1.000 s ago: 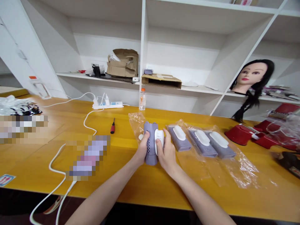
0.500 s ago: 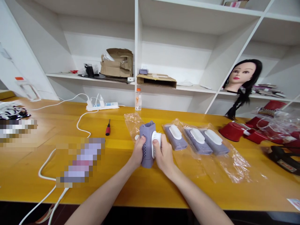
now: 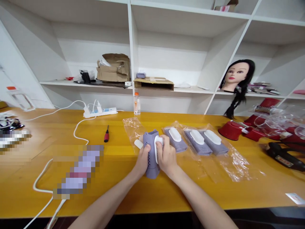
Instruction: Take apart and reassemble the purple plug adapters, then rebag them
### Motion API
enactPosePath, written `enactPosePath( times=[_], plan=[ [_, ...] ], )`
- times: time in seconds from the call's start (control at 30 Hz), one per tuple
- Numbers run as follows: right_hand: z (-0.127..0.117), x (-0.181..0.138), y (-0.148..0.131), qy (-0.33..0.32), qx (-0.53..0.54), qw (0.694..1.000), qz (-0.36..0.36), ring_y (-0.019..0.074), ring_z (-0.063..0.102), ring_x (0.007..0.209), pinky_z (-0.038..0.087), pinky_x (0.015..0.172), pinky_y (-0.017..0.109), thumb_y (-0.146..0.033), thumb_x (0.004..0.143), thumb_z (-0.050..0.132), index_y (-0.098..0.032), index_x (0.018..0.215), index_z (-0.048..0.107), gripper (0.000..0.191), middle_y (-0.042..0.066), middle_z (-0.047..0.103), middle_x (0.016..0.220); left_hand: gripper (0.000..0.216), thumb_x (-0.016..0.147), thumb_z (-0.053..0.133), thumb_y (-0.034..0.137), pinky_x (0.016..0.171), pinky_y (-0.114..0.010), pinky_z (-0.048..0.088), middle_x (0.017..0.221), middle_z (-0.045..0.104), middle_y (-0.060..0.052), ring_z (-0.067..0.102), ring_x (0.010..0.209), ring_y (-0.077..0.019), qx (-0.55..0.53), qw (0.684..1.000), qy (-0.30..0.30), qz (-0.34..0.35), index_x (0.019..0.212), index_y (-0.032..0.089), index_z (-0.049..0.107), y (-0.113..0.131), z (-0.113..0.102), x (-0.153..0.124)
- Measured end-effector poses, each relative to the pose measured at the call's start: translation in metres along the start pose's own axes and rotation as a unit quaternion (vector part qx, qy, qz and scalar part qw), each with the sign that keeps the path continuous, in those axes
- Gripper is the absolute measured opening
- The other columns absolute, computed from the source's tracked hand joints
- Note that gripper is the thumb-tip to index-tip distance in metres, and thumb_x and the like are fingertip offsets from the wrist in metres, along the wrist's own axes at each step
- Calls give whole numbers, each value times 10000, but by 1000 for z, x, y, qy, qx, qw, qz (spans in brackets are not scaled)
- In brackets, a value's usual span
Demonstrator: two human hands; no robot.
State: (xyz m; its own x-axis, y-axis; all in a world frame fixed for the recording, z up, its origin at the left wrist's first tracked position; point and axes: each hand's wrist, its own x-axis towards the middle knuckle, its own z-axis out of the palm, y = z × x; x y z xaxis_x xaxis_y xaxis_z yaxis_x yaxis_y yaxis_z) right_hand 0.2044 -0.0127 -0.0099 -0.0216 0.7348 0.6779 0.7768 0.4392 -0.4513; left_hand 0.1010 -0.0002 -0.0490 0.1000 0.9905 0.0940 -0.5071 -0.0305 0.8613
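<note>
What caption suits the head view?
Left hand and right hand hold a purple perforated casing at the yellow workbench.

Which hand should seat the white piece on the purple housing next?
Probably right: the right hand pinches the white piece, while the left hand wraps the purple housing.

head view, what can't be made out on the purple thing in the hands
Head view throughout:
- Purple perforated plastic housing: back and sides hidden by the left hand and right hand.
- White oval plastic piece on it: partly under right-hand fingers; seating unclear.
- Pixelated patch on the yellow wooden table: blurred, thing unidentifiable.
- Black tool: cut off by the right edge.
- Small clear bottle: label too small.
</note>
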Motion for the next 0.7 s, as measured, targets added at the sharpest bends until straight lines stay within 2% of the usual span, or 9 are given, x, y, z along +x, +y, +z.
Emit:
enactPosePath(
  times=[0.13,0.23,0.33,0.4,0.47,0.53,0.6,0.7],
  plan=[
    [0,6,-2,-43,22,998,43,226,631,719,419,628,286,-373,893,299,-156,1089,417,315,103,651,856,437,758,521,444,913,-338,418,994,677,-84,590,993,-239,-70,994,44,-68,1054,135,609,5,5,0],
    [0,17,1,-86,89,991,58,195,606,697,406,618,270,-410,895,302,-183,1133,405,345,50,637,800,444,779,490,452,844,-361,465,925,690,-102,632,888,-248,-144,980,71,-117,1055,125,607,23,5,5],
    [5,30,13,-110,123,981,103,171,570,649,399,609,266,-424,910,225,-201,1095,446,365,3,591,680,492,797,432,498,793,-404,486,875,693,-107,649,812,-262,-190,975,98,-54,1073,126,596,47,-7,15],
    [13,36,23,-146,63,979,128,178,565,704,401,654,283,-412,896,282,-193,1036,489,332,26,597,729,539,793,403,543,784,-433,484,842,693,-103,650,809,-274,-210,969,133,-11,1113,146,575,60,-20,22],
    [24,37,29,-207,-9,971,116,195,560,786,395,707,304,-355,856,400,-171,1014,514,268,74,604,859,598,785,382,580,806,-470,466,901,685,-119,637,868,-297,-232,966,116,0,1180,157,532,66,-33,28],
    [35,33,30,-240,-47,965,91,222,537,870,386,743,328,-314,810,481,-160,1035,527,277,113,577,981,627,795,356,587,830,-493,447,960,673,-139,622,916,-309,-248,964,98,-12,1227,154,492,68,-42,31],
    [46,27,26,-250,-71,965,41,252,491,944,378,769,358,-343,781,528,-186,1130,501,384,124,526,1095,641,814,320,577,855,-505,428,1005,659,-160,608,952,-315,-253,964,72,-40,1252,133,467,66,-47,33],
    [59,19,19,-248,-108,961,-55,275,424,971,373,793,399,-453,739,572,-238,1288,376,621,112,464,1200,650,833,286,559,886,-510,408,1043,644,-175,591,989,-312,-266,961,28,-70,1276,107,436,65,-47,34]
  ],
)
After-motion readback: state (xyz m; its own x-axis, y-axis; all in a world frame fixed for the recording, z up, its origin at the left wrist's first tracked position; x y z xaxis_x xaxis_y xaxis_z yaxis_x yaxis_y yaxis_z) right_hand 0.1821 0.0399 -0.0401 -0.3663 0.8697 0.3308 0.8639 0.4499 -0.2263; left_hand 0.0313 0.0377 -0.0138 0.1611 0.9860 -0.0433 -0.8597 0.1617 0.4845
